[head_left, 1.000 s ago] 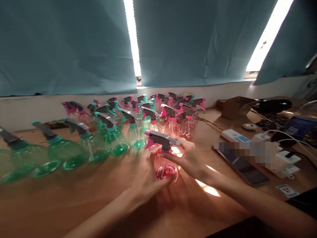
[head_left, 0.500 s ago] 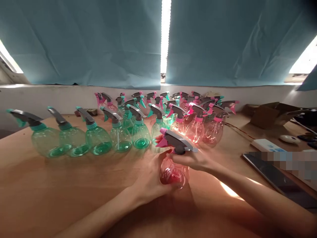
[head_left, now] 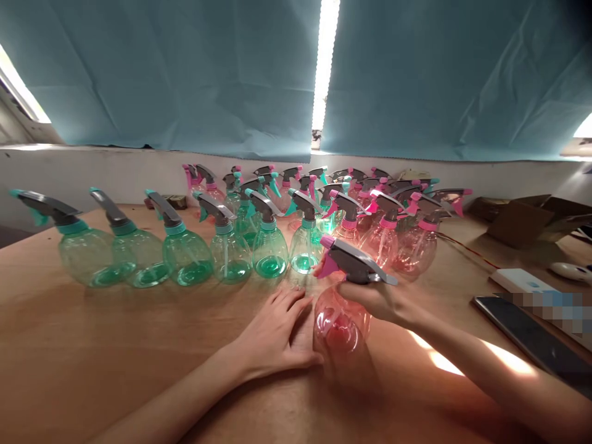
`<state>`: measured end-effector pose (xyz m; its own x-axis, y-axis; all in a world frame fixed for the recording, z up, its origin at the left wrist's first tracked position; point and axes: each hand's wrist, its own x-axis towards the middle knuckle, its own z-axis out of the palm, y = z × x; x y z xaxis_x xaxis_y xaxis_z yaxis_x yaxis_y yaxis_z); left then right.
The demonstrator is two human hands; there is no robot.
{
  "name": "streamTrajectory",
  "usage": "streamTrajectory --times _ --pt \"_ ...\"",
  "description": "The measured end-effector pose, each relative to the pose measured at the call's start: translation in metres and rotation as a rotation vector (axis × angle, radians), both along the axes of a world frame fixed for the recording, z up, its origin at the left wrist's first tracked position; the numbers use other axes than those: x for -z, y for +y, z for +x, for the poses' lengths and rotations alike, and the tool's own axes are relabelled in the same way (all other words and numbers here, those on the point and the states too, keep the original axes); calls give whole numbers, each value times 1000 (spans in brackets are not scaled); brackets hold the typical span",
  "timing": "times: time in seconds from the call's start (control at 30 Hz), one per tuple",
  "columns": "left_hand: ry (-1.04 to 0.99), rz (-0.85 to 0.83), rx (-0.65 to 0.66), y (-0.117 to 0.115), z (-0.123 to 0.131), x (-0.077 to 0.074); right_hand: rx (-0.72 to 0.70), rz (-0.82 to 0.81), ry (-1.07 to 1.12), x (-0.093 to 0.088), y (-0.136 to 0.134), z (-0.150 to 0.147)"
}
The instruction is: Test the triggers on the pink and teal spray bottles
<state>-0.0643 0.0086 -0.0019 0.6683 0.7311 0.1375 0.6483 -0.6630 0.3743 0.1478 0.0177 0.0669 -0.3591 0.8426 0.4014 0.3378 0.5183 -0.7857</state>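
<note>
A pink see-through spray bottle with a grey and pink trigger head stands in front of me. My right hand is wrapped round its neck, just under the spray head, and some fingers are hidden behind it. Just left of the bottle, my left hand is open, its fingers apart and its thumb pointing toward the bottle's base. Beyond my hands runs a row of spray bottles: several green ones, such as the green spray bottle, and pink ones to the right, such as the pink spray bottle.
More spray bottles crowd behind the front row, near the white wall. On the right of the wooden table lie a dark phone, a white box and a mouse. An open cardboard box stands farther back.
My left hand has let go of the pink spray bottle's body and opened beside it. My right hand still grips the neck. The whole view has shifted slightly.
</note>
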Motion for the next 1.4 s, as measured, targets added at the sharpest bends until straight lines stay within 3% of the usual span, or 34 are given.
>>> streamTrajectory --times 0.23,0.43,0.73,1.4 --pt "53 -14 -1 -1 -1 0 14 -14 37 8 1 12" --pt "95 -5 3 -1 -2 1 -72 -75 124 12 3 12" --pt "117 3 14 -1 -1 -1 -223 28 189 15 3 11" --pt "147 56 54 2 -3 1 -112 -36 89 11 3 11"
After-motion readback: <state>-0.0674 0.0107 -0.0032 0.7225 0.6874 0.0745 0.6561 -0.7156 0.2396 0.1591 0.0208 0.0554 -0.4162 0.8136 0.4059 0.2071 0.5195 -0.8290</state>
